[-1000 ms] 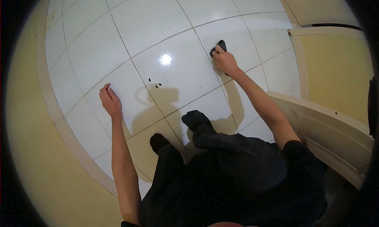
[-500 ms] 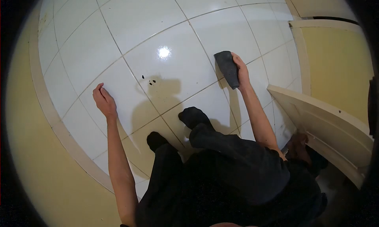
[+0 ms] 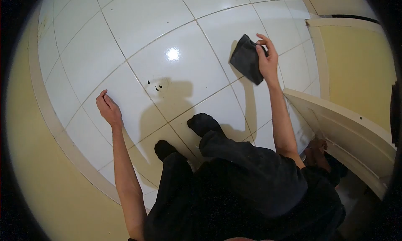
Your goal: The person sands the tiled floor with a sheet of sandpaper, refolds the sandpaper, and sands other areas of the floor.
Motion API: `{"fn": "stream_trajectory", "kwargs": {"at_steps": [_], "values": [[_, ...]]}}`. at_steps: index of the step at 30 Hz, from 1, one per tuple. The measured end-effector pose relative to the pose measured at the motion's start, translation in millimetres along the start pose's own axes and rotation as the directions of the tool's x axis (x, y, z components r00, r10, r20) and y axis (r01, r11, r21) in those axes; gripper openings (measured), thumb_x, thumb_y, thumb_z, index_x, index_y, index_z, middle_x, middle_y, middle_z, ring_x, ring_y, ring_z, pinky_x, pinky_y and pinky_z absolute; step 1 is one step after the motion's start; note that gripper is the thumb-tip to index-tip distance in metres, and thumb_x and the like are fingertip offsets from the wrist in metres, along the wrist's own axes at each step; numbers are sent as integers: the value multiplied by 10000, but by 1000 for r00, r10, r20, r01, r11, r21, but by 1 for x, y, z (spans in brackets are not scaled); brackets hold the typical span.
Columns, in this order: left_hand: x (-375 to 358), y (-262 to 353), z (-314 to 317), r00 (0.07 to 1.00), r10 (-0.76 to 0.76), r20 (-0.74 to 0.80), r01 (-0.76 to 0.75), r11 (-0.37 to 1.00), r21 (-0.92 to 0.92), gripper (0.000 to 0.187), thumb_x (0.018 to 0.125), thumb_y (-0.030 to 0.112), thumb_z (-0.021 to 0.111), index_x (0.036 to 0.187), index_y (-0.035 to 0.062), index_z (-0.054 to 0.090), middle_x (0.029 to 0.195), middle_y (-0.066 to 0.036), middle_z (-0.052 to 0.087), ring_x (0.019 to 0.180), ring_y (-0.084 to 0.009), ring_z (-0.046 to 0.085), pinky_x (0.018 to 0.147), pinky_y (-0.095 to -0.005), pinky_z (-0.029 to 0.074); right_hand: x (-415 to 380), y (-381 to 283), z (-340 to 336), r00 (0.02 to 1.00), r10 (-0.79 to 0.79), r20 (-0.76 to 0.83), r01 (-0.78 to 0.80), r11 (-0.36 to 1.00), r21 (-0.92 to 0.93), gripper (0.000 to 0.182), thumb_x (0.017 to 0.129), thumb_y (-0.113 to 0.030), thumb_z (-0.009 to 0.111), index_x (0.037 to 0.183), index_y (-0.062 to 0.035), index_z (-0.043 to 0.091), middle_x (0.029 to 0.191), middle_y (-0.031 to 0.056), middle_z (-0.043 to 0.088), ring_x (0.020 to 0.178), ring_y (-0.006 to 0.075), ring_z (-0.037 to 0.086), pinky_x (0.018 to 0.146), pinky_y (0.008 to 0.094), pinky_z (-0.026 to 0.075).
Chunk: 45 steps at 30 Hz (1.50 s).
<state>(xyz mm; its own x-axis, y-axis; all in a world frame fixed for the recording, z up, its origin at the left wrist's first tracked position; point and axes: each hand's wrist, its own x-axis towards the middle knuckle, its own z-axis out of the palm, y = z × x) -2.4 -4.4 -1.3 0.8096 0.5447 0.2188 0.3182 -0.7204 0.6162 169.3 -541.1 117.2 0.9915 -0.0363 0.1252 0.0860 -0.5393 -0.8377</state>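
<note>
A dark grey folded cloth (image 3: 248, 60) hangs from my right hand (image 3: 268, 58), pinched along its right edge between thumb and fingers. Its shadow falls on the tiles just left of it and below. My left hand (image 3: 109, 108) is at the left, loosely curved with the fingertips a little apart and nothing in it. On the white tiled floor (image 3: 201, 69), between both hands, lie several small black bits (image 3: 158, 88), with a faint smudge beside them.
My feet in black socks (image 3: 204, 124) stand on the tiles. A cream door (image 3: 339, 119) stands ajar at the right, with another person's hand or foot (image 3: 317, 149) near its lower end. Yellowish walls (image 3: 50, 169) border the floor, and a bright light reflection shows on the tiles.
My right hand has moved up and slightly right with the cloth, which is now turned and shows a wider face. My left hand has barely moved.
</note>
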Motion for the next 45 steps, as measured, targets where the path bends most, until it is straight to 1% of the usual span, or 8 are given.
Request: {"fn": "stream_trajectory", "kwargs": {"at_steps": [3,8,14,23,27,33,36,45], "values": [[1,3,-1,1000,9,-5,-9,1000,7,259,1100,134,443,1205,13,647,1134,-119,650,1013,-266,601,905,-379,485,9,-26,-18,996,50,-75,-49,999,17,467,948,-76,752,1399,-86,632,1078,45,627,955,120,598,792,288,534],[1,6,-3,999,-33,11,33,999,-5,262,1101,139,444,1209,17,649,1102,-120,639,987,-262,593,890,-383,484,7,-59,-12,932,-340,127,360,822,-441,645,828,-22,812,1425,-137,595,1147,135,642,954,351,684,801,429,594],[1,4,-1,999,19,-28,-19,1000,-10,259,1099,127,443,1201,12,653,1126,-118,642,1011,-265,598,902,-382,485,-58,65,72,911,-223,348,342,880,-330,319,896,-116,754,1194,-88,643,1159,130,659,944,377,694,773,422,586],[2,7,-2,999,-38,8,38,999,3,254,1095,114,448,1200,13,656,1141,-114,648,1059,-286,599,935,-389,479,-64,42,74,908,-272,319,390,828,-404,311,940,-280,755,1130,-49,671,1133,120,650,928,336,706,708,415,580],[2,1,0,999,-29,14,29,999,16,252,1093,120,452,1203,17,655,1143,-113,649,1052,-282,596,932,-392,478,-58,41,79,989,-37,141,108,838,-535,474,943,-440,742,1148,-21,659,1114,119,623,889,335,696,714,441,576],[2,5,-2,1000,-28,6,28,1000,12,243,1092,120,456,1190,21,655,1141,-116,650,1031,-281,594,909,-394,481,-54,28,92,998,-35,53,59,819,-570,532,893,-529,769,1112,-51,688,1034,110,724,886,329,720,736,432,568],[1,6,-2,1000,-29,-2,29,1000,9,233,1091,118,462,1182,22,654,1132,-117,651,1014,-278,596,888,-392,486,-42,12,100,971,238,-16,-192,739,-646,485,893,-505,777,1099,-74,694,965,109,751,870,326,726,737,430,567],[2,5,0,999,-40,-8,40,999,11,227,1093,125,470,1174,19,654,1125,-117,655,1004,-274,602,877,-392,491,-44,48,104,988,-153,37,147,812,-565,205,940,-224,718,1085,-80,727,1157,95,663,913,308,714,731,426,582]]}}
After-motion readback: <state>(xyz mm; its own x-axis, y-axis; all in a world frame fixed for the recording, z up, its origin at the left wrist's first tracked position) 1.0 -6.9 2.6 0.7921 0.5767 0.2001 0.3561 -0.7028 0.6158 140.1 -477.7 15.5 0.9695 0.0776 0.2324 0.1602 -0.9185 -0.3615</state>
